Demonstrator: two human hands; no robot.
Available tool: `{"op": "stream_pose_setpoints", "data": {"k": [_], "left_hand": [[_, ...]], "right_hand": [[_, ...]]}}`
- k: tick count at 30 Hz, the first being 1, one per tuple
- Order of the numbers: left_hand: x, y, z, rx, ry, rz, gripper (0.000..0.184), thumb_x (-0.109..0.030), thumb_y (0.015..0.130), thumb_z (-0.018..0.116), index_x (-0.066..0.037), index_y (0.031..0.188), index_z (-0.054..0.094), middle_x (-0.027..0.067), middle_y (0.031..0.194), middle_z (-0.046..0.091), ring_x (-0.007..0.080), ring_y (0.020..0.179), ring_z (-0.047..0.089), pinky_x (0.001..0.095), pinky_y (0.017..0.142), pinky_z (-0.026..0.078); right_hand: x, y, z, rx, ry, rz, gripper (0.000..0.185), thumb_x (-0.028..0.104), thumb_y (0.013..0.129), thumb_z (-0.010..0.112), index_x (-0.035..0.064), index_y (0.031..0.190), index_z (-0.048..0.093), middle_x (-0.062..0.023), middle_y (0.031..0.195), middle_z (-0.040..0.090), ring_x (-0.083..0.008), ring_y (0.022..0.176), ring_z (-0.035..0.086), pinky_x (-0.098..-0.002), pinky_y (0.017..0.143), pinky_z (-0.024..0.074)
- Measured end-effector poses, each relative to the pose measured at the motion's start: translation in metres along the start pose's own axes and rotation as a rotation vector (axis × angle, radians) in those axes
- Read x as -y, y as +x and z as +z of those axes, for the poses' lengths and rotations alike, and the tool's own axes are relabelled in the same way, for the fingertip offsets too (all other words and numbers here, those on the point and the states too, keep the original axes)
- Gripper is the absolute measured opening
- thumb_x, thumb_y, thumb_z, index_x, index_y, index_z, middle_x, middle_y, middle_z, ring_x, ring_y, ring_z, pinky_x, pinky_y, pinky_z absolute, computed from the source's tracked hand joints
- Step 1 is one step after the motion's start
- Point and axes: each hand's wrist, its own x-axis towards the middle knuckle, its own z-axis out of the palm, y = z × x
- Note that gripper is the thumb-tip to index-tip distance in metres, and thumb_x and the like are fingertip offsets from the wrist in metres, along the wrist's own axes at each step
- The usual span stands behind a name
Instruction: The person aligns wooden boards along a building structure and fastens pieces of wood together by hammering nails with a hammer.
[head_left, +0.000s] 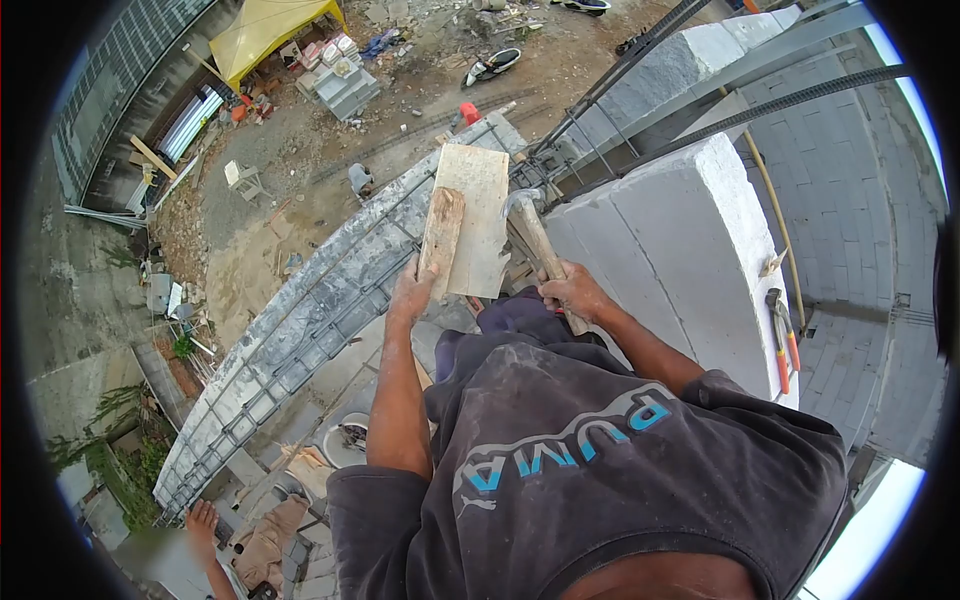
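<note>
My left hand [411,290] is closed around the lower end of a short, rough wooden piece [442,230]. That piece lies against a wide, pale board [480,215] with a jagged lower edge, and my fingers are partly hidden at the board's side. In my right hand [578,292] is a hammer [538,237], gripped by its wooden handle, its metal head up beside the board's right edge. Pincers with orange handles [780,340] rest on top of the white block wall [640,250], to the right of my right arm.
A rebar cage [290,375] runs along the concrete ledge at left. Thick steel bars [780,105] cross at upper right. A bucket [345,440] stands below my left arm. At lower left is another person's raised hand [202,520]; another person [361,180] is on the ground far below.
</note>
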Motion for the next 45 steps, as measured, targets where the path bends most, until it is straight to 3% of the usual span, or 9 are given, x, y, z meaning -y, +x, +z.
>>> {"op": "stream_pose_setpoints", "data": {"k": [10,14,16,19,22,25,31,37,45], "left_hand": [[-0.008,-0.001,0.008,-0.101,-0.124,-0.003,0.078,-0.034,0.082,0.076,0.008,0.141,0.047,0.0235,0.124,0.064,0.0276,0.108,0.066,0.0369,0.095,0.051],[0.018,0.025,0.011,-0.002,-0.361,-0.056,0.076,-0.029,0.077,0.078,0.008,0.137,0.052,0.0200,0.118,0.066,0.0241,0.101,0.067,0.0355,0.088,0.054],[-0.009,0.015,0.001,0.113,-0.571,-0.144,0.073,-0.027,0.074,0.079,0.008,0.133,0.055,0.0177,0.116,0.067,0.0223,0.098,0.067,0.0346,0.086,0.054],[-0.029,0.013,-0.008,0.059,-0.596,-0.150,0.069,-0.026,0.072,0.080,0.006,0.129,0.058,0.0146,0.115,0.067,0.0216,0.095,0.068,0.0330,0.082,0.055],[-0.077,-0.001,-0.025,0.043,-0.352,0.083,0.068,-0.025,0.071,0.079,0.003,0.129,0.057,0.0157,0.114,0.063,0.0265,0.099,0.065,0.0374,0.088,0.053],[-0.104,-0.014,-0.020,-0.258,0.291,0.331,0.071,-0.023,0.070,0.079,-0.002,0.133,0.055,0.0165,0.116,0.058,0.0318,0.111,0.059,0.0403,0.098,0.048],[-0.119,-0.073,-0.029,-0.534,0.571,0.605,0.076,-0.019,0.061,0.079,-0.008,0.132,0.054,0.0158,0.121,0.051,0.0362,0.119,0.049,0.0494,0.104,0.040],[-0.073,-0.081,-0.043,-0.653,0.707,0.526,0.081,-0.017,0.058,0.081,-0.009,0.134,0.053,0.0154,0.122,0.050,0.0369,0.117,0.049,0.0504,0.102,0.040],[-0.065,-0.101,-0.018,-0.675,0.440,0.430,0.076,-0.015,0.062,0.078,-0.004,0.133,0.052,0.0195,0.121,0.051,0.0385,0.119,0.048,0.0492,0.104,0.040]], "right_hand": [[0.012,-0.004,0.005,-0.052,-0.044,0.016,0.024,0.013,0.082,0.069,0.0036,0.102,0.059,-0.0015,0.081,0.058,-0.0111,0.071,0.058,-0.0282,0.062,0.0523],[0.015,-0.003,0.010,-0.065,0.006,0.008,0.022,0.014,0.084,0.069,0.0041,0.100,0.059,-0.0023,0.081,0.058,-0.0121,0.069,0.058,-0.0282,0.061,0.0513],[0.009,0.003,0.013,-0.075,0.038,-0.024,0.019,0.015,0.085,0.068,0.0045,0.099,0.059,-0.0034,0.079,0.059,-0.0130,0.065,0.058,-0.0277,0.059,0.0493],[0.013,0.009,0.016,-0.074,0.017,-0.054,0.018,0.013,0.086,0.067,0.0038,0.098,0.059,-0.0039,0.078,0.059,-0.0136,0.065,0.059,-0.0279,0.060,0.0501],[0.020,0.011,0.017,-0.044,0.006,-0.084,0.021,0.012,0.085,0.069,0.0030,0.099,0.057,-0.0024,0.079,0.058,-0.0122,0.069,0.058,-0.0294,0.061,0.0518],[0.028,0.006,0.021,-0.039,0.074,-0.161,0.019,0.011,0.085,0.068,0.0023,0.099,0.057,-0.0037,0.078,0.059,-0.0127,0.067,0.058,-0.0293,0.061,0.0513],[0.043,0.000,0.021,-0.134,0.082,-0.244,0.015,0.011,0.086,0.067,0.0031,0.095,0.059,-0.0045,0.078,0.061,-0.0121,0.065,0.059,-0.0282,0.061,0.0501],[0.034,0.011,0.024,-0.065,0.005,-0.226,0.015,0.012,0.086,0.068,0.0035,0.094,0.059,-0.0038,0.078,0.061,-0.0118,0.065,0.059,-0.0285,0.061,0.0506],[0.036,0.029,0.064,-0.028,0.051,-0.224,0.025,0.018,0.086,0.072,0.0032,0.103,0.061,-0.0026,0.087,0.060,-0.0118,0.074,0.061,-0.0280,0.064,0.0519]]}}
